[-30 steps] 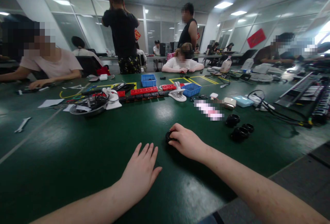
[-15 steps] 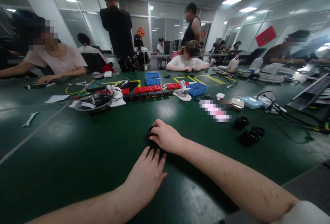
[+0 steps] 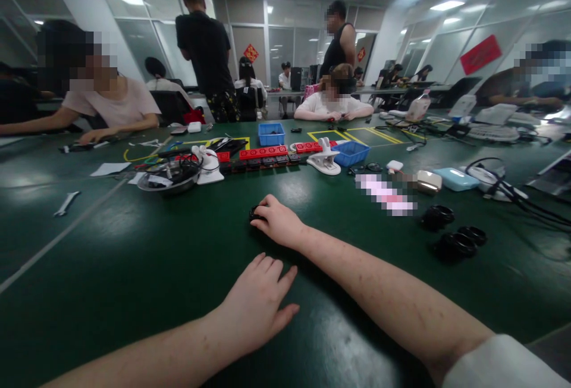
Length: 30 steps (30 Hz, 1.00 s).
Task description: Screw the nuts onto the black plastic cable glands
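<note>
My right hand is closed around a small black round part on the green tabletop. Its fingers cover most of the part, so only the left side shows. Nearer to me, my left hand hovers or rests just above the table with nothing in it. Its thumb and index finger are spread apart, while the other fingertips curl down out of sight. Off to the right stand more black ring-shaped parts: one at the back, a larger one in front and a smaller one beside it.
Across the table lie a red and black power strip, a white clip stand, blue bins and a metal bowl of cables. A wrench is at left; a light-blue case and cables are at right. Several people sit or stand beyond.
My right hand has shifted left and slightly away with the black part in it. My left hand's thumb and index finger have spread, and its other fingers have curled. The view has turned slightly left.
</note>
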Each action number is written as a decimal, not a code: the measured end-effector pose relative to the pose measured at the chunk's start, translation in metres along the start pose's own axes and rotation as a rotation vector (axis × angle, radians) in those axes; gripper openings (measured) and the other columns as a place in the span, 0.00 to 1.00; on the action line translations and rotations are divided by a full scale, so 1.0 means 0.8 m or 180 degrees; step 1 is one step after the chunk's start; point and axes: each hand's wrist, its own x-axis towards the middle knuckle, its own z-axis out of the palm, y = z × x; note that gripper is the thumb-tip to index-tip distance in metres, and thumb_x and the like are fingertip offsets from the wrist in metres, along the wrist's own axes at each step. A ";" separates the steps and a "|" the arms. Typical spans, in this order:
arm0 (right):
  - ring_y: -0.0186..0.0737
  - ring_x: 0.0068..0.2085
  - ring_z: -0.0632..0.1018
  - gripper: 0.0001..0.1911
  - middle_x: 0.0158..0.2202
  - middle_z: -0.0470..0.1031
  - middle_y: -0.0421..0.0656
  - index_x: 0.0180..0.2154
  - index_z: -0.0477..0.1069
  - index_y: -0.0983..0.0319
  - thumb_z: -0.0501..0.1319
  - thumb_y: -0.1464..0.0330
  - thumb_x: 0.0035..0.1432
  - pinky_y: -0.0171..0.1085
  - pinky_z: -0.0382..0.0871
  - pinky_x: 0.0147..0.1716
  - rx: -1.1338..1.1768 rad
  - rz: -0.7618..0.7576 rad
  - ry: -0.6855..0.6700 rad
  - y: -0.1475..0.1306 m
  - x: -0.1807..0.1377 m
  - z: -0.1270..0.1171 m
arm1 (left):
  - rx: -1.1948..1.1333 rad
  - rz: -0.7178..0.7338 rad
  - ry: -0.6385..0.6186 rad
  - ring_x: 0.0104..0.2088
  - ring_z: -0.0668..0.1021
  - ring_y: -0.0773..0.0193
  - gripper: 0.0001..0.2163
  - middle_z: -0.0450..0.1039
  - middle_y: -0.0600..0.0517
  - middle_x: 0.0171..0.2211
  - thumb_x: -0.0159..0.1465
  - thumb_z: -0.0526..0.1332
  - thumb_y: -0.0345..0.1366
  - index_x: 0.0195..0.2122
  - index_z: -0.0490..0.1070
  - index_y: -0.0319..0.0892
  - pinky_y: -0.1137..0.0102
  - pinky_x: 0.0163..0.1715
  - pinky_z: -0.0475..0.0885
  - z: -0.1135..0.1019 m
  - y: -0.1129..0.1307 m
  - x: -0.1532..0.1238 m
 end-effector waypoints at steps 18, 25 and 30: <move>0.41 0.42 0.71 0.28 0.48 0.61 0.48 0.57 0.52 0.59 0.56 0.65 0.57 0.39 0.68 0.39 0.0023 0.0196 0.0393 0.017 0.027 0.026 | -0.0133 0.0046 0.0087 0.39 0.68 0.55 0.22 0.66 0.46 0.37 0.59 0.57 0.44 0.52 0.64 0.40 0.60 0.40 0.66 -0.003 -0.007 0.006; 0.43 0.43 0.70 0.30 0.49 0.61 0.49 0.59 0.50 0.60 0.56 0.65 0.56 0.40 0.66 0.41 0.0116 0.0234 0.0426 0.016 0.025 0.025 | -0.0140 0.0003 -0.0008 0.40 0.68 0.54 0.22 0.67 0.46 0.38 0.59 0.58 0.44 0.52 0.64 0.40 0.60 0.40 0.67 -0.007 -0.005 0.005; 0.43 0.44 0.70 0.33 0.50 0.62 0.49 0.60 0.46 0.60 0.56 0.63 0.55 0.40 0.65 0.43 0.0224 0.0325 0.0428 0.020 0.027 0.028 | -0.0186 0.0033 -0.0033 0.41 0.68 0.54 0.22 0.67 0.46 0.40 0.59 0.57 0.44 0.53 0.63 0.40 0.59 0.42 0.66 -0.007 -0.008 0.005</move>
